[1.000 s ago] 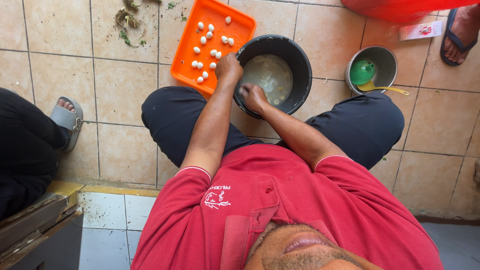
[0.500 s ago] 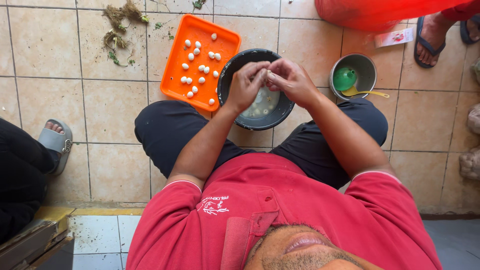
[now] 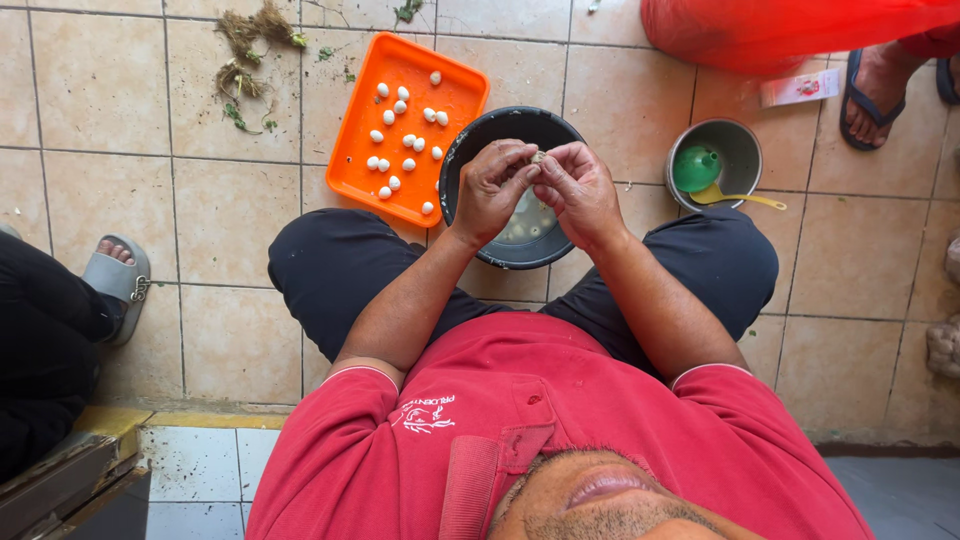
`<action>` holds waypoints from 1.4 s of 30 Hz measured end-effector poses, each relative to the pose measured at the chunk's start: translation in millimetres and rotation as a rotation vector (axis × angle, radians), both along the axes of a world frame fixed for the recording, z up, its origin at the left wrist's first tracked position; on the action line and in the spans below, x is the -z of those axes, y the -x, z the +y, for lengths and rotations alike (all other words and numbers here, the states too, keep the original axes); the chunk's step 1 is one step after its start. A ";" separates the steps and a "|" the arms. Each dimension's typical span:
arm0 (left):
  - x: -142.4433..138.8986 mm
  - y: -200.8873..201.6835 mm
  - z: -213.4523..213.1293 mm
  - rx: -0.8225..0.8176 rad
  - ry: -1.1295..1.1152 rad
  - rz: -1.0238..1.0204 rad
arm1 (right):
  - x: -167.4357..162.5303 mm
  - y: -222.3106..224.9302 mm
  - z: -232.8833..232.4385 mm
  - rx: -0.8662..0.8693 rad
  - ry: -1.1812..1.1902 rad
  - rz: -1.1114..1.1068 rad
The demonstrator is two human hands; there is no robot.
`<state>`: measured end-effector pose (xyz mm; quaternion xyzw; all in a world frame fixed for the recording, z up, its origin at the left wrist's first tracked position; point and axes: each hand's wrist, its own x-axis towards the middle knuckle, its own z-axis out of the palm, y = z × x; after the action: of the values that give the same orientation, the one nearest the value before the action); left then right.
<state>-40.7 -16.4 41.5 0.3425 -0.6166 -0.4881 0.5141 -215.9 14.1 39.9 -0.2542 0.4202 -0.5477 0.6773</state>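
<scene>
Head view: since a second ago both hands have risen out of the black bowl [image 3: 470,150] and met above it. Left hand [image 3: 495,185] and right hand [image 3: 578,188] touch at the fingertips, together pinching a small pale bulb [image 3: 538,157]. Orange tray [image 3: 360,170] of peeled bulbs lies left; metal pot [image 3: 742,150] right.

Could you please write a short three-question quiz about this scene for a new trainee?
1. True or false: both hands pinch one small pale bulb over the black bowl.
2. Which hand is nearer the orange tray: the left hand or the right hand?
3. What lies in the metal pot? A) green funnel and yellow spoon B) red cloth C) sandal

Key: 1 true; 2 left hand; 3 A
</scene>
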 end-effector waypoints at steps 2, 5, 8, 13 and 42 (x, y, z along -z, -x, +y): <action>8.4 2.8 -3.0 0.022 -0.039 0.020 | 2.4 3.6 -1.6 -0.011 0.014 0.010; 19.8 8.7 -7.2 0.081 -0.276 0.204 | 3.6 6.6 -3.3 -0.011 0.022 0.028; 26.5 10.1 -7.5 0.069 -0.238 0.209 | 3.4 5.6 -2.5 -0.005 0.019 0.027; 23.1 7.8 -2.5 0.022 -0.180 0.184 | 2.0 3.6 -0.8 -0.007 0.048 0.064; -1.3 -6.2 8.3 0.146 -0.132 0.157 | -17.8 3.2 14.9 -0.060 0.158 0.312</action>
<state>-34.5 -8.1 42.8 0.2903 -0.5644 -0.5890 0.5003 -219.1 29.0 57.7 -0.4011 0.4681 -0.5124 0.5978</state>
